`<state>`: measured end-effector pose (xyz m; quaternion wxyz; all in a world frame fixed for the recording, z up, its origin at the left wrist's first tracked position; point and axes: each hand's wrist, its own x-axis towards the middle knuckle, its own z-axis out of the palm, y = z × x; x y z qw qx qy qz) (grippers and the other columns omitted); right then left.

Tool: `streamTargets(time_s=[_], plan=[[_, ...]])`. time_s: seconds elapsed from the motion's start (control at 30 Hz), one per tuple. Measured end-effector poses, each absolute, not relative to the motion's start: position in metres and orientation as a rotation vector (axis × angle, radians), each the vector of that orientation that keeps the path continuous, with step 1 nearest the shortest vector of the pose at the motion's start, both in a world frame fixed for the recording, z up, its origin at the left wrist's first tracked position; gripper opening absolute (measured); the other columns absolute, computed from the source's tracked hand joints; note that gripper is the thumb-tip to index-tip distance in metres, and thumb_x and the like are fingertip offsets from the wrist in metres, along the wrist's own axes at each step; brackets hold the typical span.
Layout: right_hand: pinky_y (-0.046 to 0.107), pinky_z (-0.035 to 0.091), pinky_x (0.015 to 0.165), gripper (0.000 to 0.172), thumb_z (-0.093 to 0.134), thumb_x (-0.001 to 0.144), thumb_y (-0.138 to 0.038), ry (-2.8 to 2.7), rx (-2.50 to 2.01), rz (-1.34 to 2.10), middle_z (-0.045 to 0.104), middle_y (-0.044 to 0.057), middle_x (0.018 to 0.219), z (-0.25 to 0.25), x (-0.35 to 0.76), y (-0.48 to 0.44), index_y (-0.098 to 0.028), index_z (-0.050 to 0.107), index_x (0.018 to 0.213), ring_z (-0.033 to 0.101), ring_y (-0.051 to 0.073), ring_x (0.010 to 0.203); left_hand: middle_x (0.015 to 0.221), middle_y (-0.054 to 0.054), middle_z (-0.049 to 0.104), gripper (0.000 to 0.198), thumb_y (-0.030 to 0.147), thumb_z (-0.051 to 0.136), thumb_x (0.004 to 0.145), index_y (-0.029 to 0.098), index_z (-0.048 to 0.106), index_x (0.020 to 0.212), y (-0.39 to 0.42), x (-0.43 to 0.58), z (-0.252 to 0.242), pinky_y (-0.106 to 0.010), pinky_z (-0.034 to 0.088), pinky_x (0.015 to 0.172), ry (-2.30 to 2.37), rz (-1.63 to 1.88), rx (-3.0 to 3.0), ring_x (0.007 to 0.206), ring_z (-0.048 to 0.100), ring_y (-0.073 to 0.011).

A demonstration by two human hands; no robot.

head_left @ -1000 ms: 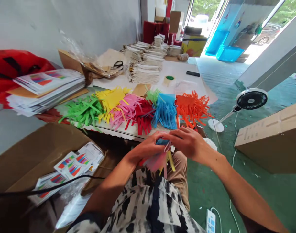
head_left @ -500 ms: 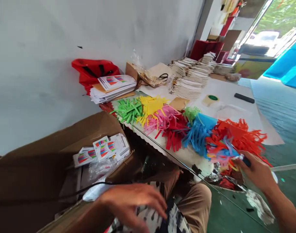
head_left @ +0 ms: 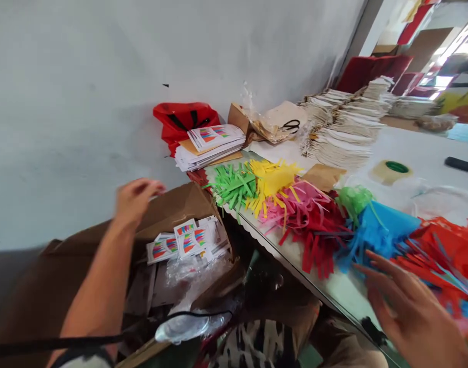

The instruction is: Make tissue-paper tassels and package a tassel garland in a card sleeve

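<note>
My left hand (head_left: 136,197) is raised above the open cardboard box (head_left: 172,204), somewhat blurred; its loosely bent fingers point right and nothing shows in them. Printed cards (head_left: 191,240) with coloured pennants and clear plastic wrap (head_left: 191,271) lie inside the box. Fingers apart, my right hand (head_left: 414,312) hovers by the table edge beside a blue paper fringe (head_left: 387,225) and a red-orange one (head_left: 448,245). Along the edge to the left lie crimson (head_left: 318,250), pink (head_left: 295,199), yellow (head_left: 274,179) and green (head_left: 236,184) fringes.
A stack of printed sheets (head_left: 213,148) and a red bag (head_left: 187,117) sit against the wall. Farther along the table are scissors (head_left: 291,125), tall paper stacks (head_left: 344,138), a tape roll (head_left: 393,171) and a dark bar (head_left: 462,164).
My left hand has risen from my lap to above the box. My right hand no longer holds the dark-handled tool and has opened near the blue fringe. The view has turned left.
</note>
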<state>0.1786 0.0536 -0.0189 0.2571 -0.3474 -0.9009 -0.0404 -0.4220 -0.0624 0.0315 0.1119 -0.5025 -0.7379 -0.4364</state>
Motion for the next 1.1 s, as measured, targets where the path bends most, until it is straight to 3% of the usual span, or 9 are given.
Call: streamTargets(time_s=[0.13, 0.2, 0.4, 0.47, 0.6, 0.73, 0.83, 0.93, 1.1], plan=[[0.046, 0.061, 0.094, 0.033, 0.049, 0.102, -0.025, -2.505, -0.76, -0.029, 0.063, 0.01, 0.149, -0.028, 0.121, 0.05, -0.029, 0.068, 0.129, 0.07, 0.028, 0.122, 0.116, -0.013, 0.074, 0.022, 0.032, 0.063, 0.1, 0.015, 0.075, 0.105, 0.027, -0.473, 0.013, -0.049, 0.049, 0.111, -2.304, -0.918, -1.42, 0.12, 0.064, -0.0301], [0.044, 0.062, 0.096, 0.036, 0.05, 0.101, -0.024, -2.547, -0.73, -0.004, 0.06, 0.009, 0.152, -0.032, 0.11, 0.05, -0.029, 0.067, 0.133, 0.068, 0.028, 0.125, 0.128, -0.015, 0.072, 0.022, 0.028, 0.062, 0.098, 0.016, 0.075, 0.112, 0.066, -0.485, 0.005, -0.047, 0.042, 0.117, -2.339, -0.769, -1.443, 0.131, 0.058, -0.0324], [0.037, 0.065, 0.089, 0.034, 0.051, 0.101, -0.028, -2.582, -0.759, -0.079, 0.064, 0.007, 0.148, -0.036, 0.109, 0.039, -0.029, 0.071, 0.129, 0.072, 0.025, 0.12, 0.126, -0.03, 0.068, 0.033, 0.021, 0.054, 0.096, 0.003, 0.07, 0.119, 0.102, -0.503, -0.01, -0.053, 0.046, 0.106, -2.482, -0.519, -1.336, 0.123, 0.06, -0.0414], [0.036, 0.066, 0.087, 0.033, 0.05, 0.101, -0.028, -2.591, -0.732, -0.134, 0.066, 0.008, 0.145, -0.038, 0.109, 0.035, -0.027, 0.071, 0.126, 0.074, 0.024, 0.116, 0.123, -0.03, 0.069, 0.035, 0.023, 0.052, 0.097, 0.003, 0.069, 0.119, 0.1, -0.509, -0.013, -0.053, 0.047, 0.103, -2.502, -0.487, -1.306, 0.12, 0.061, -0.0418], [0.036, 0.067, 0.088, 0.035, 0.049, 0.101, -0.027, -2.604, -0.709, -0.182, 0.069, 0.011, 0.142, -0.048, 0.105, 0.032, -0.024, 0.07, 0.128, 0.076, 0.024, 0.115, 0.118, -0.022, 0.074, 0.031, 0.023, 0.048, 0.098, 0.013, 0.075, 0.109, 0.097, -0.517, -0.011, -0.05, 0.045, 0.107, -2.477, -0.496, -1.35, 0.122, 0.061, -0.0371], [0.037, 0.068, 0.087, 0.033, 0.05, 0.1, -0.027, -2.614, -0.679, -0.15, 0.071, 0.011, 0.139, -0.059, 0.1, 0.028, -0.023, 0.072, 0.124, 0.077, 0.025, 0.114, 0.115, -0.016, 0.076, 0.026, 0.02, 0.052, 0.093, 0.018, 0.078, 0.098, 0.1, -0.525, -0.003, -0.043, 0.048, 0.098, -2.448, -0.626, -1.319, 0.12, 0.063, -0.0332], [0.033, 0.068, 0.087, 0.032, 0.051, 0.099, -0.026, -2.636, -0.689, -0.068, 0.07, 0.01, 0.142, -0.069, 0.099, 0.024, -0.026, 0.073, 0.123, 0.077, 0.024, 0.115, 0.094, -0.013, 0.077, 0.011, 0.024, 0.066, 0.085, 0.018, 0.076, 0.083, 0.102, -0.534, 0.007, -0.038, 0.049, 0.083, -2.466, -0.763, -1.252, 0.097, 0.068, -0.0298], [0.031, 0.068, 0.087, 0.033, 0.053, 0.099, -0.025, -2.665, -0.744, -0.046, 0.067, 0.009, 0.147, -0.082, 0.103, 0.02, -0.027, 0.072, 0.126, 0.077, 0.023, 0.115, 0.069, -0.004, 0.068, 0.017, 0.033, 0.075, 0.081, 0.019, 0.071, 0.073, 0.104, -0.543, 0.023, -0.031, 0.044, 0.067, -2.472, -0.909, -1.257, 0.07, 0.062, -0.02], [0.031, 0.068, 0.09, 0.037, 0.057, 0.097, -0.027, -2.72, -0.776, -0.056, 0.063, 0.008, 0.152, -0.095, 0.11, 0.017, -0.03, 0.07, 0.132, 0.076, 0.024, 0.118, 0.066, 0.004, 0.058, 0.02, 0.033, 0.072, 0.084, 0.018, 0.061, 0.077, 0.107, -0.55, 0.049, -0.022, 0.039, 0.054, -2.281, -1.488, -1.118, 0.056, 0.047, -0.0094]])
